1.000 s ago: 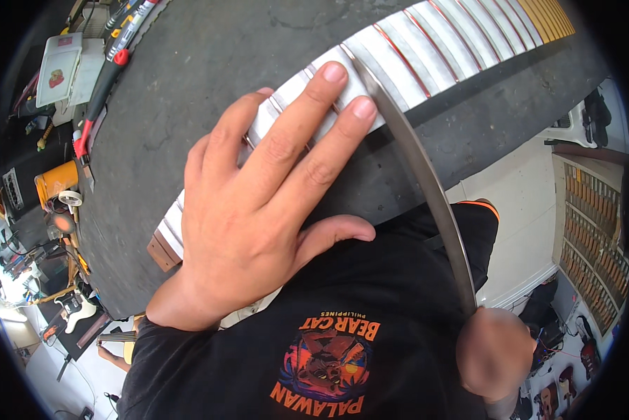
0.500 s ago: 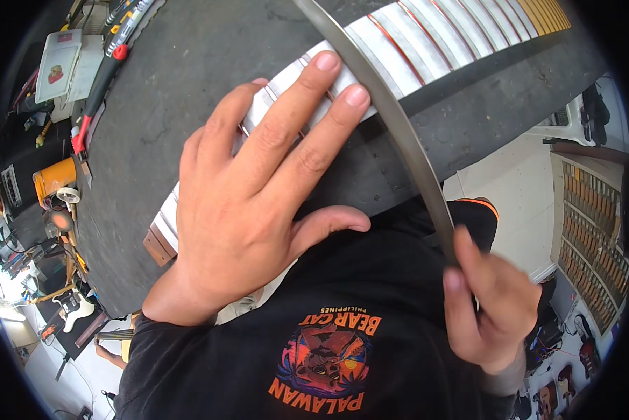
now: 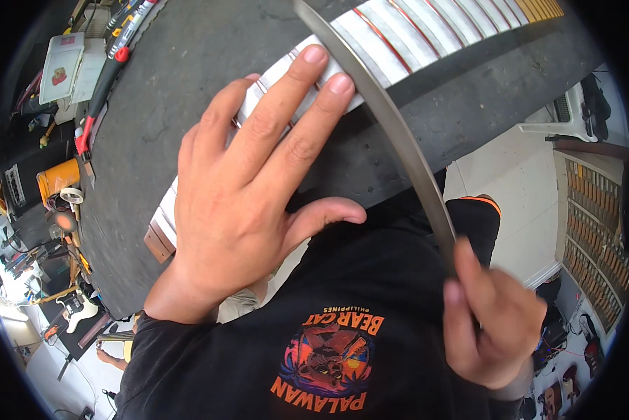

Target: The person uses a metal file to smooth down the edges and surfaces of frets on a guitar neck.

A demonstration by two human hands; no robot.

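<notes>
The person's left hand (image 3: 227, 199) lies flat and open, fingers parted, resting on a fretted neck (image 3: 381, 42) banded in pale tape; its thumb sticks out toward the person. The right hand (image 3: 496, 322), slightly blurred, is closed around the near end of a long, flat steel tool (image 3: 405, 143). This tool crosses the neck just beside the left index fingertip, its far end passing the neck's far edge, its held end out beyond the bench edge. The neck runs diagonally over a dark bench (image 3: 167, 105), from a brown end at lower left to a yellow end at upper right. A broad stretch of bench separates it from the red-and-black screwdriver (image 3: 103, 87) along the left edge. Right of the bench, pale floor (image 3: 503, 182) reaches a tool rack (image 3: 594, 210)
</notes>
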